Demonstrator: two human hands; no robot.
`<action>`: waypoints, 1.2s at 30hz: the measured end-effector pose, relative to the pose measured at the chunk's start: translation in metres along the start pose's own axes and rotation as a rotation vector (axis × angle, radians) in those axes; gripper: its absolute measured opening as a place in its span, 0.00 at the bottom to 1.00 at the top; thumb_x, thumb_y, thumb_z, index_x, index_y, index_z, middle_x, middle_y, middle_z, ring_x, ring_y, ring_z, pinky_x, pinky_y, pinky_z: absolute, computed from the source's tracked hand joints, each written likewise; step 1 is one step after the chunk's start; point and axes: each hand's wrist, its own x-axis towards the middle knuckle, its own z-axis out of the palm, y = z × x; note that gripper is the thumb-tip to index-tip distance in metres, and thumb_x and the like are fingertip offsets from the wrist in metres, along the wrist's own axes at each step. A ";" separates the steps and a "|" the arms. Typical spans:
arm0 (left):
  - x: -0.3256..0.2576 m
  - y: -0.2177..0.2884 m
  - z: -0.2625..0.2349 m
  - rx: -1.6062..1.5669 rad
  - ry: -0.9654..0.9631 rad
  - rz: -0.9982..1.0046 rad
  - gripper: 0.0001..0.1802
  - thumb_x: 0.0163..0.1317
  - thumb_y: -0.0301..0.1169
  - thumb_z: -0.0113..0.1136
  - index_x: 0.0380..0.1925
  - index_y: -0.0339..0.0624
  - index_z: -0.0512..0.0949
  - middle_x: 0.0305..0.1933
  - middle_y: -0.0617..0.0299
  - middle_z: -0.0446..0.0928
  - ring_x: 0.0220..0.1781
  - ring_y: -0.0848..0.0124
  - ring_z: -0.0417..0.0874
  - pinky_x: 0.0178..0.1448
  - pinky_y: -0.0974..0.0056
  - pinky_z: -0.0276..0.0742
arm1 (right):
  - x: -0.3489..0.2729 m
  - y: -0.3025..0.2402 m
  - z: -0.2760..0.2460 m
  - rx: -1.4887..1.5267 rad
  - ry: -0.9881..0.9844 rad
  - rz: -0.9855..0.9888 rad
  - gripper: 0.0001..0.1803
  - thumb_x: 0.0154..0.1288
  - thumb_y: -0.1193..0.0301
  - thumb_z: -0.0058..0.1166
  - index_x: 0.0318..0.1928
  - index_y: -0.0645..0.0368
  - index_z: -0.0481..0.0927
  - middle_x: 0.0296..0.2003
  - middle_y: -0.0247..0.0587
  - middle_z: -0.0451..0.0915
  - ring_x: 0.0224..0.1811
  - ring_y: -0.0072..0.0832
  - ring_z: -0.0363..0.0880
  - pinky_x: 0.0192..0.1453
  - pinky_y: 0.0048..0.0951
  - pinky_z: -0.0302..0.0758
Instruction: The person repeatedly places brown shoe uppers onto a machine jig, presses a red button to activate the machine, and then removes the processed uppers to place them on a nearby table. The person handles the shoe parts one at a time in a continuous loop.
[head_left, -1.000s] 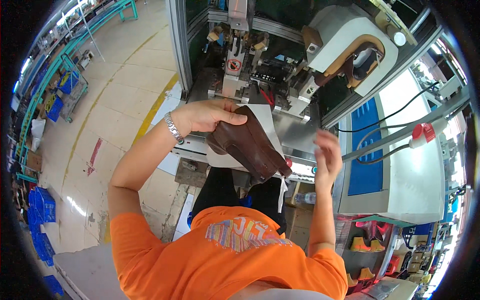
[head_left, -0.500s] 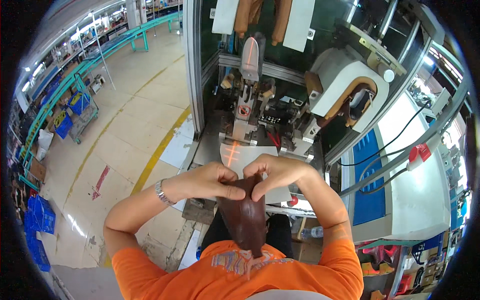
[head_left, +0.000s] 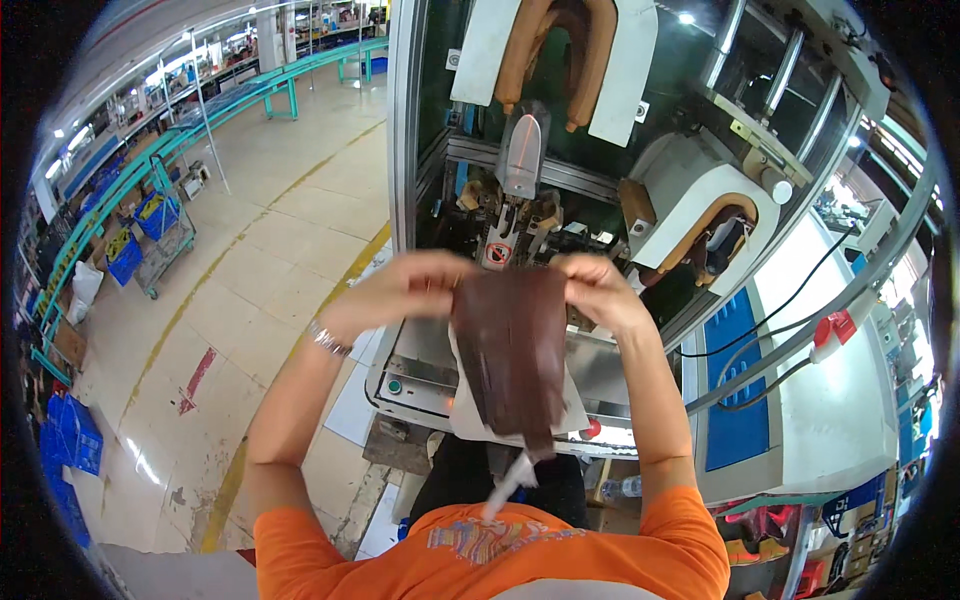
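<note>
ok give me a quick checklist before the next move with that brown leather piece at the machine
1. Both hands on the piece: left hand and right hand grip the top corners of the brown leather piece. Ok.
2. Piece hanging straight: it hangs roughly vertical in front of the chest. Ok.
3. White lining under the leather: shows along the lower edges, a white strip dangles below. Cannot tell if aligned.
4. Machine opening clear: metal form visible, nothing seen on it. Ok.
5. Fingers clear of the machine: hands are held short of it. Ok.
6. Machine running or stopped: cannot tell.
</note>
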 end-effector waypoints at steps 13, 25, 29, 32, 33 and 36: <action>0.153 -0.009 -0.071 -0.361 0.488 0.241 0.07 0.59 0.29 0.52 0.35 0.40 0.75 0.34 0.68 0.75 0.37 0.78 0.73 0.44 0.74 0.67 | 0.110 -0.015 -0.064 0.171 0.518 -0.236 0.06 0.54 0.79 0.54 0.34 0.58 0.77 0.32 0.32 0.78 0.37 0.21 0.73 0.47 0.21 0.67; 0.192 -0.020 -0.085 -0.475 0.606 0.232 0.10 0.60 0.26 0.47 0.37 0.31 0.74 0.36 0.59 0.76 0.37 0.73 0.77 0.43 0.71 0.72 | 0.144 -0.013 -0.089 0.251 0.602 -0.214 0.08 0.52 0.80 0.55 0.35 0.63 0.74 0.32 0.36 0.76 0.37 0.25 0.74 0.44 0.25 0.70; 0.216 -0.044 -0.116 -0.477 0.606 0.283 0.10 0.60 0.29 0.47 0.36 0.35 0.75 0.37 0.59 0.76 0.38 0.73 0.77 0.41 0.66 0.73 | 0.158 -0.009 -0.091 0.239 0.668 -0.254 0.07 0.51 0.80 0.56 0.33 0.62 0.74 0.31 0.36 0.76 0.35 0.26 0.74 0.43 0.27 0.70; 0.225 -0.052 -0.113 -0.721 0.485 0.336 0.11 0.54 0.24 0.46 0.36 0.33 0.75 0.32 0.58 0.76 0.34 0.71 0.76 0.40 0.69 0.70 | 0.157 -0.005 -0.100 0.258 0.682 -0.205 0.06 0.52 0.79 0.55 0.32 0.60 0.76 0.30 0.35 0.77 0.35 0.25 0.74 0.43 0.27 0.71; 0.225 -0.053 -0.111 -0.691 0.537 0.313 0.12 0.54 0.24 0.46 0.36 0.34 0.75 0.32 0.58 0.76 0.34 0.70 0.76 0.40 0.69 0.70 | 0.155 -0.002 -0.099 0.228 0.694 -0.208 0.07 0.52 0.78 0.56 0.34 0.61 0.75 0.32 0.36 0.77 0.36 0.26 0.74 0.44 0.27 0.70; 0.213 -0.052 -0.115 -0.409 0.752 0.124 0.12 0.53 0.22 0.47 0.38 0.34 0.74 0.32 0.58 0.76 0.36 0.66 0.76 0.40 0.64 0.70 | 0.144 0.009 -0.083 0.044 0.770 -0.204 0.15 0.55 0.72 0.55 0.43 0.62 0.72 0.39 0.38 0.75 0.39 0.26 0.73 0.46 0.27 0.69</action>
